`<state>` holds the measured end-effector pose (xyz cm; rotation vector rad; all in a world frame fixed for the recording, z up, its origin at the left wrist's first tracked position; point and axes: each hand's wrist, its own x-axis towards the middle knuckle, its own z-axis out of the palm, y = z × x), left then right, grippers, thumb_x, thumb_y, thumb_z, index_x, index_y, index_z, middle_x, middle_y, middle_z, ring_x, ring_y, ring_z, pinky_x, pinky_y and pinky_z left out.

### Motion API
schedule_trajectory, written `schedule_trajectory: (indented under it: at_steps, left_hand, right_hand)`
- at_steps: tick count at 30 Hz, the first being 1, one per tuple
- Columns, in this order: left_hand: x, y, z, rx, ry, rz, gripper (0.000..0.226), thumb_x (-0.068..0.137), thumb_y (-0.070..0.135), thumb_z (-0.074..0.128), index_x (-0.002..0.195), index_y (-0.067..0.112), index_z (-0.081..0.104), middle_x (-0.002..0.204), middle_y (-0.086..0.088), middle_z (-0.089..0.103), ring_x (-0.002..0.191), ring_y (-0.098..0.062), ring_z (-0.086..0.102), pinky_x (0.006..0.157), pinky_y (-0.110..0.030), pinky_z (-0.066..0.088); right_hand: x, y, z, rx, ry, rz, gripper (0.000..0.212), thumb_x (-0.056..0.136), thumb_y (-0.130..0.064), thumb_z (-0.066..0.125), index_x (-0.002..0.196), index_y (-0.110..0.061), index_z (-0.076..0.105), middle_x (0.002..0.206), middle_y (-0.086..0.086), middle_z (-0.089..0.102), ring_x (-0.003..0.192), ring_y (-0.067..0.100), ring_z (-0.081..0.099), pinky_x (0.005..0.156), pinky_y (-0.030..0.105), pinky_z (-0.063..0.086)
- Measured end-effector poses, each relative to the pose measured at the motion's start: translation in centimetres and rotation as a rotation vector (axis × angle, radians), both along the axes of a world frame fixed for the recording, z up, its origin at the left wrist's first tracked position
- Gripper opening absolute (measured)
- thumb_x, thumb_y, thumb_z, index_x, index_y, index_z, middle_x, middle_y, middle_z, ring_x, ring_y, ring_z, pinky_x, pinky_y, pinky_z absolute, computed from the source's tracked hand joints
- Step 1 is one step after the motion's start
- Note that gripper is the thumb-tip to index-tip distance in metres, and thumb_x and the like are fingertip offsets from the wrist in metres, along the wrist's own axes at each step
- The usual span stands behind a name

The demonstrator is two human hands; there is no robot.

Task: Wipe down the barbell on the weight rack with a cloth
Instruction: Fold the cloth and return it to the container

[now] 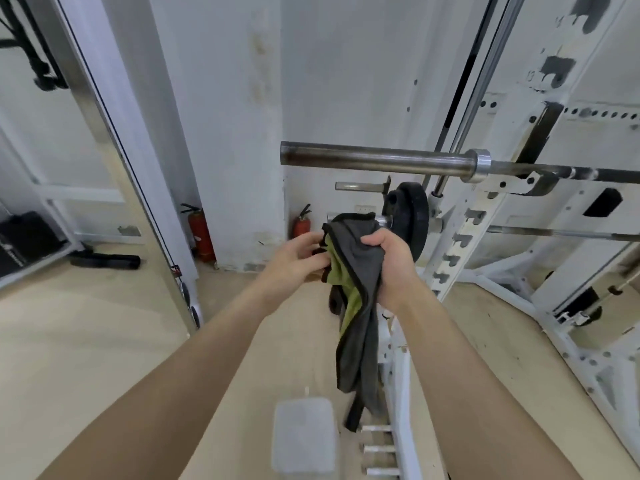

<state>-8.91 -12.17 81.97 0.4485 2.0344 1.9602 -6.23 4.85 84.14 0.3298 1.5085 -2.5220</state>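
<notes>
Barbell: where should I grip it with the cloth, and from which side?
Probably the bare sleeve, from below at its free left end. It juts level beyond the rack, without plates, so the cloth in the right hand can wrap round it and slide toward the collar.

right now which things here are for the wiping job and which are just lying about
For the job: cloth, held by right hand and left hand; barbell; weight rack.
Lying about: red fire extinguishers; black weight plate.
</notes>
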Motion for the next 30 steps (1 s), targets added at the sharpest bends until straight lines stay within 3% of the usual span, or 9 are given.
schedule_trajectory:
  at_steps: [3, 8, 11, 14, 17, 20, 24, 27, 30]
  left_hand:
    - [1.9, -1.0, 0.4, 0.162, -0.054, 0.109, 0.021, 0.095, 0.006, 0.06, 0.109, 0.019, 0.069, 0.095, -0.001, 0.073, 0.084, -0.016, 0.07, 0.076, -0.032, 0.06]
    - [2.4, -3.4, 1.5, 0.4, -0.14, 0.131, 0.028, 0.092, -0.008, 0.055, 0.106, 0.012, 0.071, 0.101, -0.012, 0.072, 0.09, -0.023, 0.071, 0.075, -0.03, 0.056]
    - [3.0, -3.9, 2.0, 0.328, -0.044, 0.069, 0.04, 0.089, -0.011, 0.057, 0.113, 0.019, 0.07, 0.102, -0.011, 0.073, 0.094, -0.025, 0.071, 0.081, -0.036, 0.057]
    - [3.8, -4.5, 2.1, 0.268, 0.021, -0.016, 0.052, 0.089, -0.004, 0.064, 0.125, 0.033, 0.061, 0.108, -0.008, 0.073, 0.102, -0.026, 0.071, 0.091, -0.042, 0.056]
    - [4.2, -5.5, 2.4, 0.188, 0.14, -0.009, 0.061, 0.089, 0.003, 0.069, 0.134, 0.039, 0.051, 0.118, 0.001, 0.069, 0.098, -0.012, 0.07, 0.096, -0.035, 0.053]
    - [4.2, -6.9, 2.7, 0.085, 0.231, 0.05, 0.059, 0.09, 0.006, 0.068, 0.137, 0.038, 0.05, 0.123, 0.002, 0.062, 0.087, -0.004, 0.069, 0.091, -0.029, 0.055]
    - [4.2, -8.5, 2.5, 0.095, 0.279, 0.058, 0.049, 0.091, 0.006, 0.068, 0.129, 0.034, 0.056, 0.12, -0.002, 0.064, 0.089, -0.011, 0.067, 0.083, -0.023, 0.054]
    - [4.8, -8.2, 1.3, 0.083, 0.281, 0.123, 0.028, 0.096, 0.017, 0.063, 0.119, 0.032, 0.058, 0.112, 0.0, 0.064, 0.089, -0.012, 0.065, 0.083, -0.026, 0.055]
    - [5.8, -7.1, -1.8, -0.039, 0.318, 0.223, 0.006, 0.101, 0.026, 0.054, 0.106, 0.025, 0.058, 0.097, 0.005, 0.065, 0.082, -0.007, 0.06, 0.079, -0.027, 0.051]
  right_hand:
    - [1.9, -0.5, 0.8, 0.068, 0.028, 0.002, 0.029, 0.087, -0.013, 0.044, 0.095, -0.003, 0.071, 0.088, 0.014, 0.072, 0.074, 0.029, 0.067, 0.077, 0.038, 0.054]
    - [4.0, -2.1, -0.3, 0.434, 0.09, -0.093, 0.036, 0.071, -0.005, 0.062, 0.106, -0.01, 0.067, 0.099, 0.01, 0.073, 0.1, 0.033, 0.065, 0.084, 0.04, 0.056]
    - [5.6, -3.1, -0.7, 0.454, 0.189, 0.038, 0.054, 0.07, -0.006, 0.06, 0.12, -0.026, 0.066, 0.112, 0.005, 0.07, 0.109, 0.027, 0.064, 0.086, 0.039, 0.054]
    - [6.5, -5.1, 0.3, 0.521, 0.305, 0.065, 0.039, 0.088, -0.02, 0.068, 0.126, -0.028, 0.064, 0.117, 0.001, 0.071, 0.109, 0.017, 0.067, 0.088, 0.033, 0.053]
    - [5.7, -6.6, 1.3, 0.667, 0.365, -0.124, 0.022, 0.092, -0.026, 0.071, 0.111, -0.016, 0.069, 0.103, -0.004, 0.074, 0.098, 0.007, 0.07, 0.091, 0.033, 0.052]
    - [4.9, -6.6, 1.7, 0.769, 0.381, -0.058, 0.024, 0.092, -0.03, 0.072, 0.102, -0.009, 0.074, 0.098, 0.006, 0.075, 0.094, 0.019, 0.071, 0.093, 0.044, 0.056]
    - [4.5, -7.2, 2.2, 0.549, 0.313, 0.105, 0.02, 0.095, -0.018, 0.067, 0.105, -0.001, 0.068, 0.097, 0.012, 0.075, 0.091, 0.025, 0.073, 0.084, 0.039, 0.059]
    - [3.8, -8.8, 3.1, 0.427, 0.356, -0.029, 0.007, 0.095, -0.013, 0.067, 0.09, -0.008, 0.064, 0.077, 0.002, 0.07, 0.071, 0.016, 0.069, 0.069, 0.033, 0.056]
    - [2.9, -9.8, 5.1, 0.34, 0.416, -0.216, 0.006, 0.092, -0.015, 0.071, 0.088, -0.012, 0.068, 0.075, 0.0, 0.065, 0.07, 0.016, 0.064, 0.074, 0.039, 0.056]
